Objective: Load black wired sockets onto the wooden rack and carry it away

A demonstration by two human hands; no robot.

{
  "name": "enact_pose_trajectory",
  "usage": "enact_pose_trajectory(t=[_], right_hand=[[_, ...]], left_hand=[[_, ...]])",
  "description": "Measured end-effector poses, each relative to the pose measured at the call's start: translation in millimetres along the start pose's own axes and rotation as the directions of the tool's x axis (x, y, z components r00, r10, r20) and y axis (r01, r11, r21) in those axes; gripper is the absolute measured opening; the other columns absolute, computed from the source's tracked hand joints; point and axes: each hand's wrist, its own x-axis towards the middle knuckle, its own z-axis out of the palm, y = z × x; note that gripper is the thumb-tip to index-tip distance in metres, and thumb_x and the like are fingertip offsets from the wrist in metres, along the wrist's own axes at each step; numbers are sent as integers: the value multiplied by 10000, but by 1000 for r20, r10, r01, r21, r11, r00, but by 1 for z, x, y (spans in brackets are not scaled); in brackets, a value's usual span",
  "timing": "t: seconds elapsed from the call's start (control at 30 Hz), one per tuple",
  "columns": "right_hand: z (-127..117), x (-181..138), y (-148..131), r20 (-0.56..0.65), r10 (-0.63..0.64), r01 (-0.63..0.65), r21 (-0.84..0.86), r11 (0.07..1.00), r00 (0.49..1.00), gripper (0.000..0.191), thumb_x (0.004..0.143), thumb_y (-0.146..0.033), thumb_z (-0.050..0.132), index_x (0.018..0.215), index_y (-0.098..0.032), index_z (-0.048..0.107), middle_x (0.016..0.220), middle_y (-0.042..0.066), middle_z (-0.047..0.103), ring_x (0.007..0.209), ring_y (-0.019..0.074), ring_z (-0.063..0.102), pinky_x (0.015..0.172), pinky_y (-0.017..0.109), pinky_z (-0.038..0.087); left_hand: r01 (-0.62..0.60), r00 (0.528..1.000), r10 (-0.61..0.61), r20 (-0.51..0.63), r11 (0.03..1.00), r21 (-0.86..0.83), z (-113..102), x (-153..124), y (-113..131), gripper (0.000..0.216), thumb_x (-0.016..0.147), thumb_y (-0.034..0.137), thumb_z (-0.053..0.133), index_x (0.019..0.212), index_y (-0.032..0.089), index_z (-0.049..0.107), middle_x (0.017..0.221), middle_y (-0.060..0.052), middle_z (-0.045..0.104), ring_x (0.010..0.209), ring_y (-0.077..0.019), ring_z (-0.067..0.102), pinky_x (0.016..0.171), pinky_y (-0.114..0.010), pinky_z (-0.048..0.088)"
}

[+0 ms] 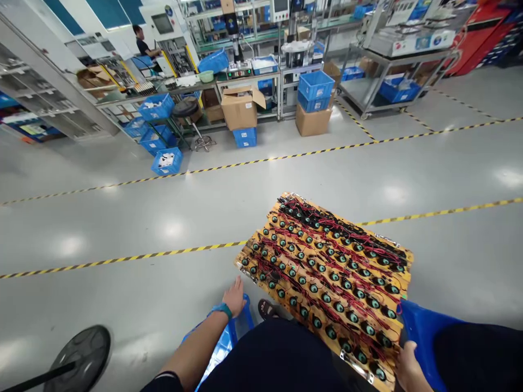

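A large yellow tray [253, 247] loaded with several small round green-capped parts wired in red and black rests tilted in front of me, over my lap. My left hand [234, 295] reaches down to the rim of a blue bin [229, 340] by the tray's lower left edge; its fingers are together and partly hidden. My right hand [408, 366] grips the tray's near right corner, next to another blue bin [425, 332]. A teal band is on my left wrist.
A grey floor with yellow-black tape lines [122, 257] stretches ahead. A black round stool base [79, 356] stands at lower left. Beyond lie cardboard boxes [241, 109], blue crates [315, 90], workbenches and a seated person [141, 41] far back.
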Motion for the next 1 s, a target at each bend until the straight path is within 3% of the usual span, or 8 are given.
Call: enact_pose_trajectory(t=[0.1,0.2,0.4,0.53,0.67,0.8,0.9,1.0], right_hand=[[18,2,-11,0,143,-142,108,984,990,974,843,-668,-144,1504,-239,428,1302,233,662,1118,416,675,919,539,538],[34,5,-22,22,203,-204,178,963,979,1023,821,-767,-111,1509,-234,427,1411,220,597,1199,396,638,928,490,538],[64,10,-46,124,216,-241,241,940,968,1115,826,-826,-107,1499,-124,440,1355,237,622,1191,363,657,932,380,528],[82,16,-70,183,197,-240,251,938,963,1125,823,-854,-78,1452,-125,503,1256,233,673,1165,378,670,929,417,525],[95,30,-107,219,170,-222,240,945,961,1108,816,-865,-60,1277,-148,648,1152,227,711,1139,391,682,936,426,519],[111,44,-153,231,160,-201,170,965,960,1065,840,-826,-83,1038,-172,733,1044,208,738,1124,377,692,936,418,520],[135,54,-188,214,154,-178,93,980,964,1014,873,-775,-81,1043,-185,726,1000,176,755,1096,372,706,960,480,531],[168,61,-222,179,135,-140,16,990,975,1011,878,-753,-79,1099,-171,718,1011,183,762,1042,371,724,949,522,555]], left_hand=[[-45,999,45,-2,999,25,-16,33,-15,920,854,207,559,1649,142,100,1729,-130,-49,1585,-346,90,1203,-551,304],[-69,997,68,21,997,40,-23,54,-24,941,851,206,557,1653,177,66,1727,-119,-67,1586,-349,88,1179,-552,338],[-12,1000,10,27,998,62,-32,70,-41,1012,862,272,561,1643,161,-73,1700,-135,-197,1575,-366,147,1132,-533,400],[37,997,-41,69,997,64,-42,75,-59,1031,841,251,567,1643,165,-75,1709,-106,-178,1572,-360,158,1080,-537,445],[92,989,-93,114,996,6,-49,83,-74,1141,761,255,658,1644,178,-59,1716,-125,-134,1540,-407,228,1051,-512,462],[133,986,-120,111,985,-110,-60,89,-89,1193,724,299,698,1644,161,-48,1701,-141,-183,1396,-418,463,991,-448,495],[166,983,-146,108,965,-203,-72,94,-110,1193,719,337,700,1649,170,-29,1698,-146,-192,1257,-384,602,971,-437,508],[195,979,-173,104,942,-275,-87,102,-137,1197,711,389,705,1651,184,-5,1697,-153,-198,1249,-370,624,980,-429,511]])
